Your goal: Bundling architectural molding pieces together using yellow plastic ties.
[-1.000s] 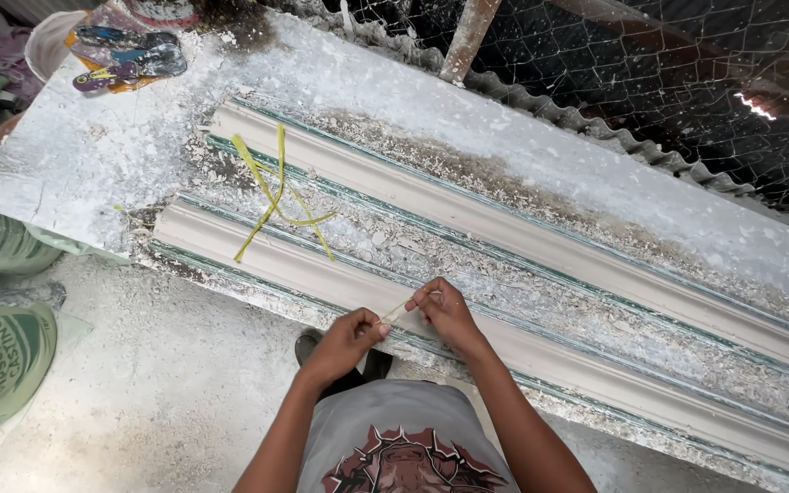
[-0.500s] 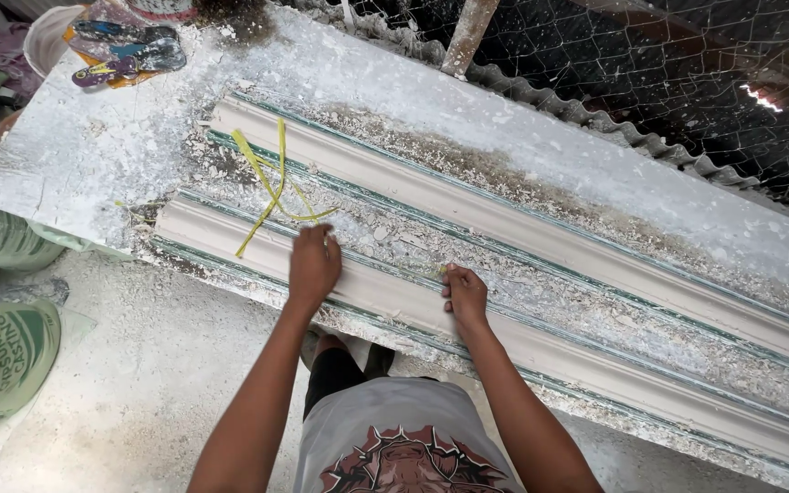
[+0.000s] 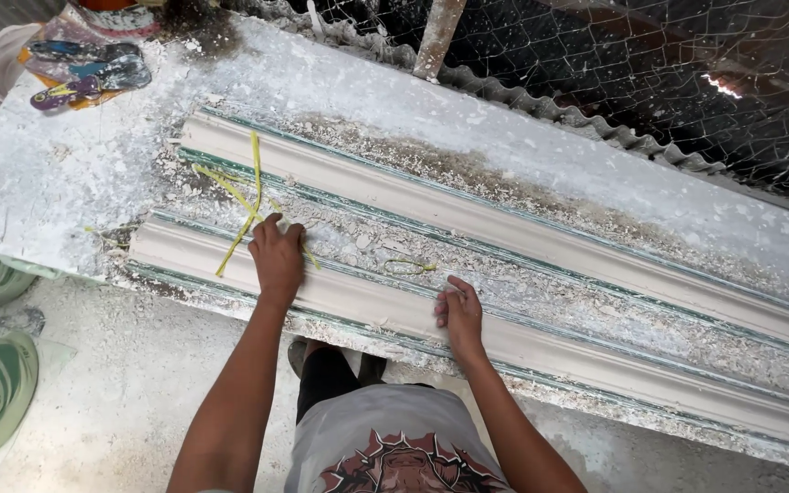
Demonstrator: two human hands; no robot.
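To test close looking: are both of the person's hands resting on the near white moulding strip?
Yes: the left hand and right hand both lie palm-down on the near moulding strip.

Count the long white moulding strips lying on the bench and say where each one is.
2. The near moulding runs along the bench's front edge under both hands; the far moulding lies parallel behind it, beyond a band of plaster crumbs. Their right ends leave the frame.

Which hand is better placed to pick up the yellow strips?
Left. The left hand already rests on the yellow strips beside the near plaster moulding; the right hand lies flat on that moulding, farther away.
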